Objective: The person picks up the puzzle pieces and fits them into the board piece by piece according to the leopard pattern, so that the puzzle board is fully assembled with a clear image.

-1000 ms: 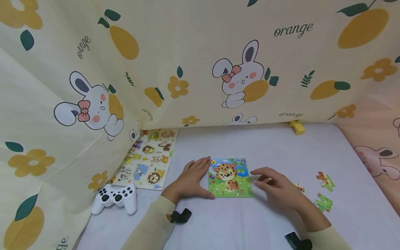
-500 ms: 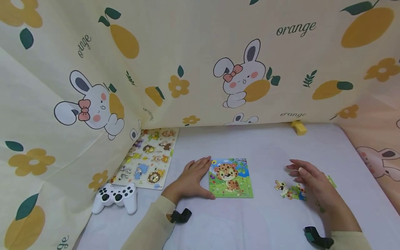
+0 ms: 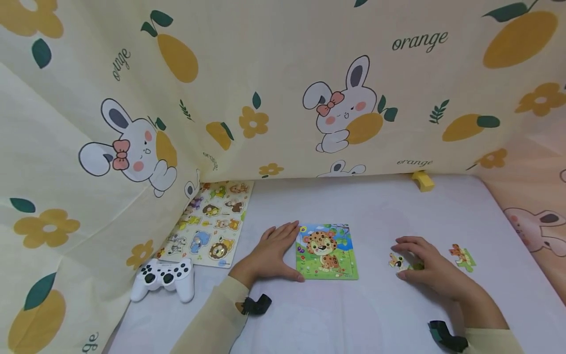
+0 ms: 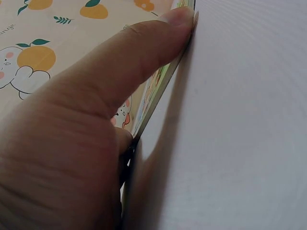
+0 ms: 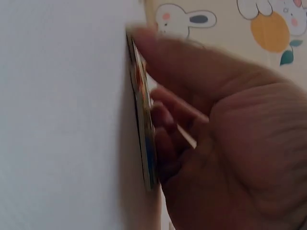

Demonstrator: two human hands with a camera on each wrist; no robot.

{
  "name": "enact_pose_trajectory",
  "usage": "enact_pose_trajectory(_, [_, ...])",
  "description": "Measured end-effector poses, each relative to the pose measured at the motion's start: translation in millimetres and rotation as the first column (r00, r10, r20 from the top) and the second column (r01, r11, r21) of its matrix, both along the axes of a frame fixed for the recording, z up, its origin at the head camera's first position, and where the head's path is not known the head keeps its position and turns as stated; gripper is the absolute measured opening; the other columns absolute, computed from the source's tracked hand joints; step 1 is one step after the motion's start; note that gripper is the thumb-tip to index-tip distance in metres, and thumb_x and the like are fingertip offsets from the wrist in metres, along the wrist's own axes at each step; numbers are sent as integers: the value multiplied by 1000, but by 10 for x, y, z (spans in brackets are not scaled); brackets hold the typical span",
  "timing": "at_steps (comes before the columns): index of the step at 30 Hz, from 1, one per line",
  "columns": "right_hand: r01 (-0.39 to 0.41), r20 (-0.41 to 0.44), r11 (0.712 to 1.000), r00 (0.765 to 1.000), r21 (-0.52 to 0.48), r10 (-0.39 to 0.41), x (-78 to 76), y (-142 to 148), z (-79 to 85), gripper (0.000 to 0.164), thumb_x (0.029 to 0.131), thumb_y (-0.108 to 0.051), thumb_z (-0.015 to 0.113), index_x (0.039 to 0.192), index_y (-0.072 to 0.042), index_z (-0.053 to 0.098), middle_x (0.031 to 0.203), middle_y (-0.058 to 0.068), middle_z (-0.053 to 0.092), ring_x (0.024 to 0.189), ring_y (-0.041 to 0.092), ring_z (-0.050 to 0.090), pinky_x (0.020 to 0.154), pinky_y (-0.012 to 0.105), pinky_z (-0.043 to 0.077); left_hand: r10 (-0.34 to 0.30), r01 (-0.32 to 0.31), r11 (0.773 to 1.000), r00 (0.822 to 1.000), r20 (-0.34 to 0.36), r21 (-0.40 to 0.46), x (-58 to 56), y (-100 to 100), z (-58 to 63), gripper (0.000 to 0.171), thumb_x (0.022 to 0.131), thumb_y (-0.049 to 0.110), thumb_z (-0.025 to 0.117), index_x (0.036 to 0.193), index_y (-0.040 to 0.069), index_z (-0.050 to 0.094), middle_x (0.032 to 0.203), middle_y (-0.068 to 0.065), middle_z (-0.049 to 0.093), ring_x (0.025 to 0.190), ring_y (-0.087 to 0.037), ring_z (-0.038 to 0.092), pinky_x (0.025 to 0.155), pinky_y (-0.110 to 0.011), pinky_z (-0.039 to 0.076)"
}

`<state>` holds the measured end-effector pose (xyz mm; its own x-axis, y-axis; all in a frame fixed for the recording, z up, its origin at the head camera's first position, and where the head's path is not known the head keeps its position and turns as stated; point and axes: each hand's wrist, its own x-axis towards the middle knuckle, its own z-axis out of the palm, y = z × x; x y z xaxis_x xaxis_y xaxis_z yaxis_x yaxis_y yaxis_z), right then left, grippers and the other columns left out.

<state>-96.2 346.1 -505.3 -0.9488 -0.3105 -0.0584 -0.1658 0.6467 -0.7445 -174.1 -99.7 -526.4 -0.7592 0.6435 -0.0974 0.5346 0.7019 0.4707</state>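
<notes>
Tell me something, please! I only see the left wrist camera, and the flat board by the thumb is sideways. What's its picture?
Observer: It's a leopard picture board, with the leopard shown on green grass.
Operator: Cute! And where's the other hand? I can't see it.
Observer: The right hand is at some colourful jigsaw pieces, to the right of the board.
Operator: Ooh! Is there anything on the other side, left of my left hand?
Observer: Yes, a white game controller lies over there.
</notes>
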Motion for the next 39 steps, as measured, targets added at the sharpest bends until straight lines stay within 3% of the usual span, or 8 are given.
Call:
enact_pose_trajectory(4, [48,5,999,999,18,-48,-7,-67,4,32,94,-16,88,122,-7,74,152,25,46,142,55,34,107,80,33,-5,5,1000,1000,2,-3,3,6,3,138,74,78,86,175,12,20,182,4,6,165,-12,1,131,-48,-1])
enact_pose_trajectory(7, [69,7,997,998,44,-70,-13,-105,13,25,96,-16,86,116,-7,75,148,27,47,139,57,33,105,79,34,-7,7,1000,1000,-2,-4,1,10,4,138,74,79,85,175,11,20,182,4,6,165,-14,2,131,-49,-1])
enact_pose_trajectory(13, [139,-7,974,990,179,-140,1,-68,76,56,90,-33,92,131,-3,69,142,28,49,129,53,39,98,75,42,-5,5,1000,1000,-10,-4,-11,19,5,138,74,79,85,175,11,20,182,3,6,165,-15,3,131,-48,-2])
enact_pose_trajectory(15, [148,11,971,988,189,-152,7,-34,89,54,90,-35,93,129,-4,71,141,27,49,127,51,40,95,72,45,-3,3,1000,1000,-9,-3,-13,17,0,138,74,79,85,175,11,21,182,4,6,165,-15,3,131,-48,-2])
enact_pose_trajectory(21, [111,46,984,992,139,-118,-6,-5,86,29,95,-25,88,116,-9,76,133,20,55,125,46,42,95,63,45,1,-1,1000,1000,-7,-5,-15,3,-17,140,73,81,85,175,12,20,182,6,5,165,-13,2,131,-49,-1])
enact_pose_trajectory(27, [70,60,989,995,128,-78,-28,-43,81,29,97,-18,86,118,-4,73,122,12,65,115,36,58,91,46,54,3,-3,1000,1000,-9,-5,-21,-6,-24,140,73,80,85,175,12,20,182,5,6,165,-13,2,131,-48,-2])
enact_pose_trajectory(32, [126,114,991,985,50,-131,-11,-133,114,30,99,-15,83,123,-3,68,105,6,67,91,24,60,68,30,56,1,-1,1000,1000,-7,-14,-24,-4,-42,139,73,80,85,176,13,19,182,6,5,164,-11,1,131,-46,-2])
enact_pose_trajectory(39, [230,-3,970,973,-74,-231,-12,-418,169,25,102,-18,80,122,-5,73,96,6,69,80,20,60,60,28,56,0,0,1000,1000,-10,-12,-33,-5,-55,139,73,80,85,176,13,19,182,6,5,164,-10,0,131,-47,-2])
